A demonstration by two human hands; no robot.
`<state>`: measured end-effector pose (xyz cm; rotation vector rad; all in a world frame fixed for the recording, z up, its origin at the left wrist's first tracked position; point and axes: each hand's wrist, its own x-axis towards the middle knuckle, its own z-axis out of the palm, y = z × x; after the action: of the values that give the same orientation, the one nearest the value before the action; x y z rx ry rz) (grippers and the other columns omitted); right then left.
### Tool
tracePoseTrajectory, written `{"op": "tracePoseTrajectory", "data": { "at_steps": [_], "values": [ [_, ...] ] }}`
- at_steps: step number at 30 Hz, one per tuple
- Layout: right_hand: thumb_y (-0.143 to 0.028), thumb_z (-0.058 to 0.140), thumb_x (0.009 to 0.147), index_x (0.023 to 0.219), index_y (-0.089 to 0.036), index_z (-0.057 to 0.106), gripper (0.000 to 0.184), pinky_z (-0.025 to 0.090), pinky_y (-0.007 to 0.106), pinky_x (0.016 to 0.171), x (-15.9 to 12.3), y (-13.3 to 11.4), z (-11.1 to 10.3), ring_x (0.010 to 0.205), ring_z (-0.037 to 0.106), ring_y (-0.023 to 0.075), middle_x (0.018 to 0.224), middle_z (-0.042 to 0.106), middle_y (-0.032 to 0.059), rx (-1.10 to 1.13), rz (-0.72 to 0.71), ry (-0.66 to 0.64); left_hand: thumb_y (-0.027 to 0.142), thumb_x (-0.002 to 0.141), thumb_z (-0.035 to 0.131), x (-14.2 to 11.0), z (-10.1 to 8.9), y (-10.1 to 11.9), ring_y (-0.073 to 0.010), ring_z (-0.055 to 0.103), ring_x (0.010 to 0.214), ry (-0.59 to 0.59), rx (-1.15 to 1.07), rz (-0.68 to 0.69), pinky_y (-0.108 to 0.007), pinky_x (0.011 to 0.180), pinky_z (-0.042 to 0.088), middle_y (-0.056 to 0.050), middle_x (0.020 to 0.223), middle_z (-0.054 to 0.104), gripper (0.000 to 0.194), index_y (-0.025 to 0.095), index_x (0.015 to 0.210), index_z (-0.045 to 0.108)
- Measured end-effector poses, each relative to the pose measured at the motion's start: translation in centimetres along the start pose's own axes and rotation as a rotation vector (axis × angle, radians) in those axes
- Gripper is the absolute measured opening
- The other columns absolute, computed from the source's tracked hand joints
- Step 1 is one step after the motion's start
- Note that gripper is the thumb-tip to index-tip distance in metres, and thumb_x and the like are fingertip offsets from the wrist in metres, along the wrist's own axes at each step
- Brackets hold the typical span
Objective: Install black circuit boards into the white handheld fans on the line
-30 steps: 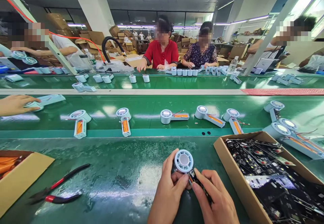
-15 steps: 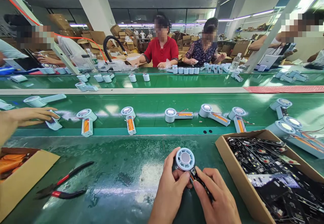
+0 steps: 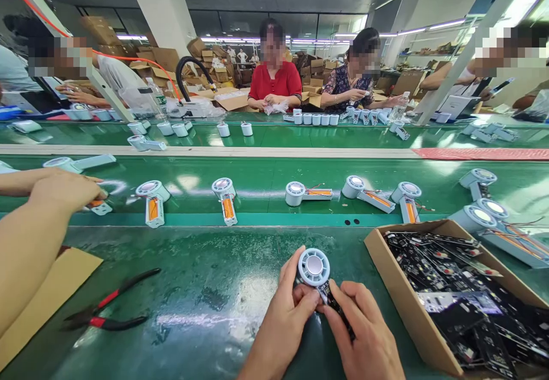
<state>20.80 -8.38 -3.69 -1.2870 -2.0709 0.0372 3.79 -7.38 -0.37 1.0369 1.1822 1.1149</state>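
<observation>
The light blue fan unit [image 3: 314, 266] is held over the counter [image 3: 206, 294], directly between the two hands, so no reach is needed for either of them. Its round head is turned with the grille upward, and its long axis is directed from this head down and to the right, toward the palm of the right hand [image 3: 364, 328]. The head is gripped by the left hand [image 3: 288, 311], whose fingers are placed around its left side and whose thumb is laid at the neck, just below. Thus the head is nearer to the left hand, and the handle end to the right one. Along the handle, a black circuit board [image 3: 337, 307] is pinched between the thumb and fingers of the right hand. The hands are kept close together at the neck; whether they are touching cannot be told. How the far end of the board lies against the handle is hidden by the right hand. To the right of this hand, a cardboard box [image 3: 398, 303] filled with loose boards [image 3: 454, 268] is placed.
</observation>
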Motion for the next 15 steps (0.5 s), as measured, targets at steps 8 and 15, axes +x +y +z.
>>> {"op": "tracePoseTrajectory", "data": {
  "at_steps": [8, 15],
  "values": [
    [-0.032, 0.049, 0.102, 0.123, -0.017, 0.062, 0.03, 0.063, 0.032, 0.072, 0.4, -0.4, 0.2, 0.089, 0.07, 0.0228, 0.102, 0.067, 0.0117, 0.035, 0.037, 0.061, 0.026, 0.08, 0.068, 0.6, 1.5, 0.3, -0.014, 0.061, 0.082, 0.065, 0.081, -0.086, -0.032, 0.088, 0.051, -0.012, 0.142, 0.051, 0.078, 0.023, 0.15, 0.032],
    [-0.023, 0.056, 0.096, 0.133, -0.025, 0.061, 0.037, 0.06, 0.031, 0.088, 0.6, 0.4, -1.9, 0.104, 0.07, 0.0213, 0.116, 0.069, 0.0088, 0.355, 0.197, -0.161, 0.022, 0.077, 0.07, 1.3, 1.7, -0.3, -0.014, 0.064, 0.07, 0.138, 0.29, 0.042, -0.035, 0.075, 0.057, -0.012, 0.134, 0.056, 0.076, 0.025, 0.147, 0.039]
  ]
}}
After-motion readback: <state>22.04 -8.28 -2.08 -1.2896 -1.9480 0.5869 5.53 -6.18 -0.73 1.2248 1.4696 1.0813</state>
